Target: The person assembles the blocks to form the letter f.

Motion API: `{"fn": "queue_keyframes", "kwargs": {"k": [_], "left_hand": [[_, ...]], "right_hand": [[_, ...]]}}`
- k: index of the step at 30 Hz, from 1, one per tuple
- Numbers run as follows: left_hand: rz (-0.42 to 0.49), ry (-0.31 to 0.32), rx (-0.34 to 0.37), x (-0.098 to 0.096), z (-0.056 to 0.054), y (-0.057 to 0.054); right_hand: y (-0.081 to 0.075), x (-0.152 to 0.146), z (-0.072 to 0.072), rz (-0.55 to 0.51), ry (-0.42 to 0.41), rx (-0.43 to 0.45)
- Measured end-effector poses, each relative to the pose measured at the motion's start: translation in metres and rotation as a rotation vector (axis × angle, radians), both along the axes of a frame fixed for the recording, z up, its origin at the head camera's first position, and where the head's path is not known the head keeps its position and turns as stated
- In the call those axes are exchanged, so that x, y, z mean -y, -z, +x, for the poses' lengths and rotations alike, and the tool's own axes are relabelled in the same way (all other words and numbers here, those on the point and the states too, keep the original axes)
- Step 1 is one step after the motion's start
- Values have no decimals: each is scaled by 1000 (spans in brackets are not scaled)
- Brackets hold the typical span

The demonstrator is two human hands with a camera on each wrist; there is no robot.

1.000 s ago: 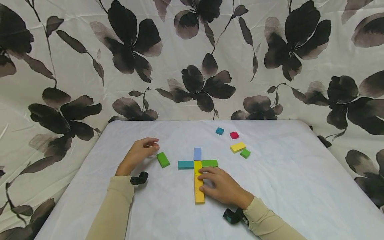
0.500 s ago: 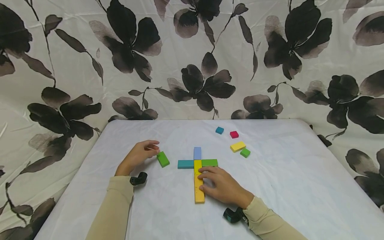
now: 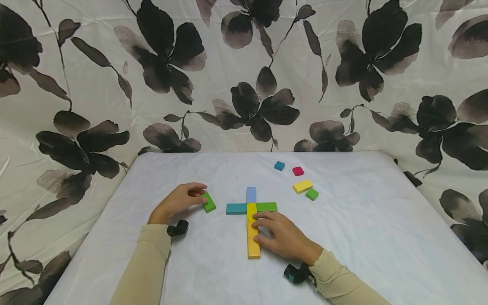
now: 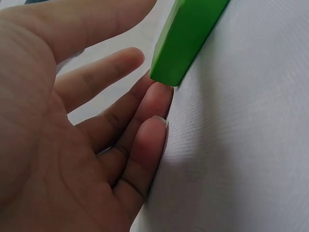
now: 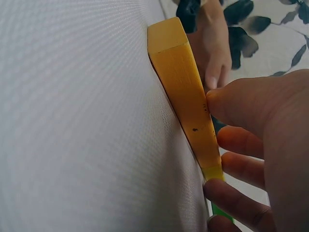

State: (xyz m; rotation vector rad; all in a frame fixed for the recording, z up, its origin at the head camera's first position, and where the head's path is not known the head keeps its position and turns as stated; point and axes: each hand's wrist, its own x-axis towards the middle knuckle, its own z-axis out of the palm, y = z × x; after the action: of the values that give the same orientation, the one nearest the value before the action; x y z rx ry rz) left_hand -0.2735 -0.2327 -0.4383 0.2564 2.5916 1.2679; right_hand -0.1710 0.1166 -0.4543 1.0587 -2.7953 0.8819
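In the head view, flat blocks form a cross: a light blue block (image 3: 251,195) on top, a teal block (image 3: 236,209) left, a green block (image 3: 266,206) right, and a yellow stem. The stem joins a bright yellow block (image 3: 250,208) and a longer orange-yellow block (image 3: 253,250). My right hand (image 3: 286,237) rests its thumb and fingertips on this stem; the right wrist view shows them along the orange-yellow block (image 5: 181,92). A separate green block (image 3: 210,206) lies left of the cross. My left hand (image 3: 179,202) is at its end, fingers loosely bent, fingertips touching the block (image 4: 186,41).
Toward the back right lie a blue block (image 3: 279,165), a red block (image 3: 298,171), a yellow block (image 3: 302,187) and a small green block (image 3: 311,194). A white cloth (image 3: 362,220) covers the table, with a floral curtain (image 3: 259,106) behind it.
My left hand has moved slightly right and toward me, from beside the separate green block to over its end. My right hand and the cross have stayed put.
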Motion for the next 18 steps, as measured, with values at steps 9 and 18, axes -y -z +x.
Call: {"fn": "queue_keyframes", "kwargs": {"k": [9, 18], "left_hand": [[-73, 27, 5, -4, -2, 2], [-133, 38, -2, -8, -3, 3]], "right_hand": [[-1, 0, 0, 1, 2, 12], [-1, 0, 0, 2, -3, 3]]}}
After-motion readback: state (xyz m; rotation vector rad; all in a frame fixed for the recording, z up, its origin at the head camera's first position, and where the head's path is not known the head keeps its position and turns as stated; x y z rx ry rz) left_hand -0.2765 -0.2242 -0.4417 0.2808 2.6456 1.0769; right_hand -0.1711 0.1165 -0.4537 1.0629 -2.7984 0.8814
